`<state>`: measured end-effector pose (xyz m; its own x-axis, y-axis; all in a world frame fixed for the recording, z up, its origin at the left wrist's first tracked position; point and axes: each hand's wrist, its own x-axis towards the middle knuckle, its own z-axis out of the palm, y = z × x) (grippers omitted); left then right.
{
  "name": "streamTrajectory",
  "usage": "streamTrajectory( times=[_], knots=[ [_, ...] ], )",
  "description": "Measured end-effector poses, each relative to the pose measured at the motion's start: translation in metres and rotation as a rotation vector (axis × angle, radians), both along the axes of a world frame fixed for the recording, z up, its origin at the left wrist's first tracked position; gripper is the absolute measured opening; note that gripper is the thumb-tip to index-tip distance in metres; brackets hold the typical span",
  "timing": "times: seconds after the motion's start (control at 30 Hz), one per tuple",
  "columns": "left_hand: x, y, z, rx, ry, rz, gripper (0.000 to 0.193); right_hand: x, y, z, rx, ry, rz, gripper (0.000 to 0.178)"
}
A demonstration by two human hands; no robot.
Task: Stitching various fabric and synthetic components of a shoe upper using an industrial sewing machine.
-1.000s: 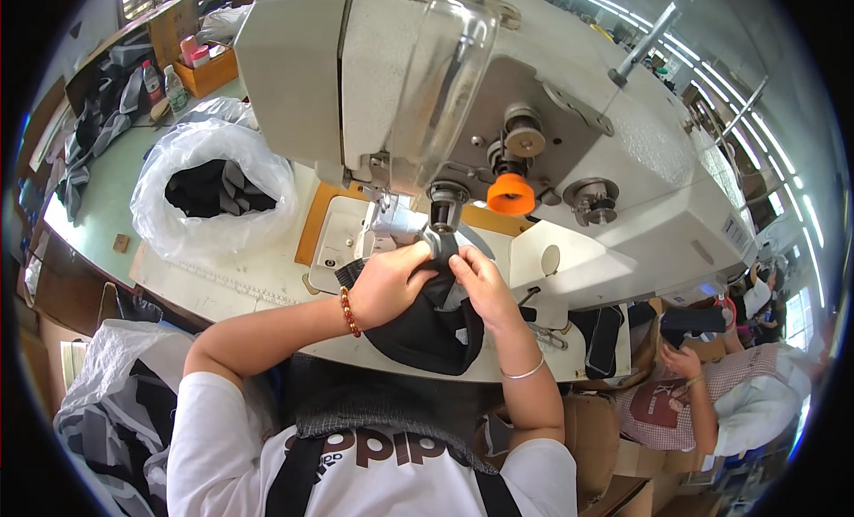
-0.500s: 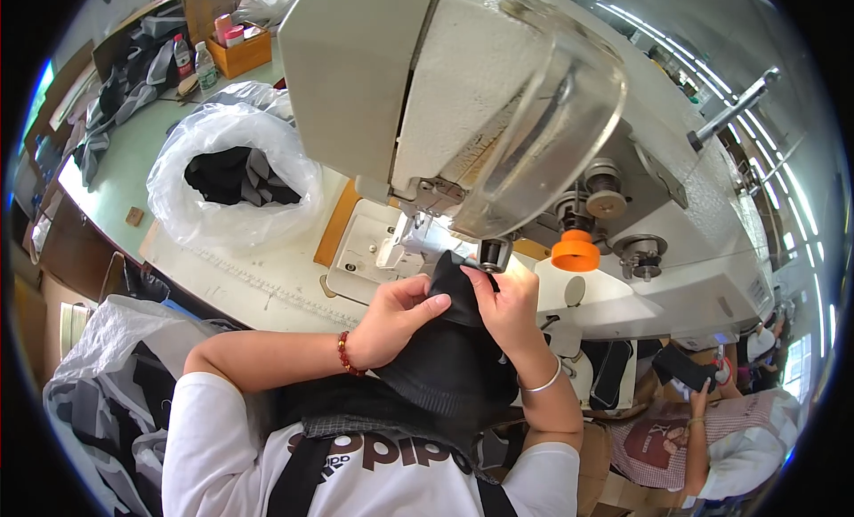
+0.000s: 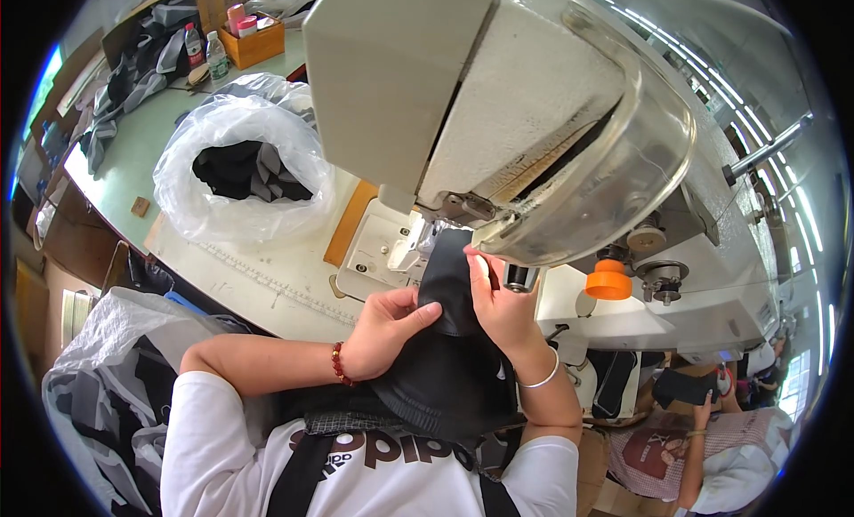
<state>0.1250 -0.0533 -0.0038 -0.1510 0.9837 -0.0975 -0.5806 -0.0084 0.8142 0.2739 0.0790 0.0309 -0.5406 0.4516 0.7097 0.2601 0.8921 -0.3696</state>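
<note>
A black fabric piece [image 3: 449, 281] hangs between my hands, its upper end just under the head of the sewing machine [image 3: 405, 99] and its wider, ribbed lower part over my lap. My left hand [image 3: 387, 332] pinches its left edge, thumb on top. On the opposite edge my right hand [image 3: 505, 311] grips the cloth, thumb and fingers pointing up toward the needle area. The machine's metal plate [image 3: 369, 259] lies beyond my left fingers. Where exactly the fabric's tip meets the needle is partly hidden by the machine head.
A clear plastic bag [image 3: 178, 175] of black and grey cloth stands left on the table [image 3: 111, 175]. Behind it are bottles [image 3: 216, 59] and a wooden box [image 3: 253, 48]. Another cloth-filled bag [image 3: 98, 339] sits at lower left. A co-worker [image 3: 703, 450] holds dark fabric at right.
The fabric's upper end now lies flatter and straighter toward the needle. My left hand has slid slightly down and left along it. The view has shifted a little.
</note>
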Motion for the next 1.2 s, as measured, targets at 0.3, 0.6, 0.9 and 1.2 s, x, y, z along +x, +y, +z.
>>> streamTrajectory(
  times=[0.3,0.6,0.9,1.2],
  knots=[
    [-0.008,-0.009,0.000,0.131,0.201,-0.075,0.014,0.002,-0.008,0.012,0.099,-0.020,0.088,0.019],
    [-0.013,-0.002,-0.003,0.114,0.313,-0.056,0.025,-0.005,0.013,-0.001,0.023,-0.080,0.063,0.019],
    [-0.015,0.005,-0.007,0.174,0.422,-0.071,0.024,-0.011,0.003,0.012,0.020,-0.041,0.050,0.019],
    [-0.172,-0.003,0.002,0.007,1.381,-0.440,0.030,-0.002,0.011,0.005,-0.063,-0.072,0.143,0.026]
  ],
)
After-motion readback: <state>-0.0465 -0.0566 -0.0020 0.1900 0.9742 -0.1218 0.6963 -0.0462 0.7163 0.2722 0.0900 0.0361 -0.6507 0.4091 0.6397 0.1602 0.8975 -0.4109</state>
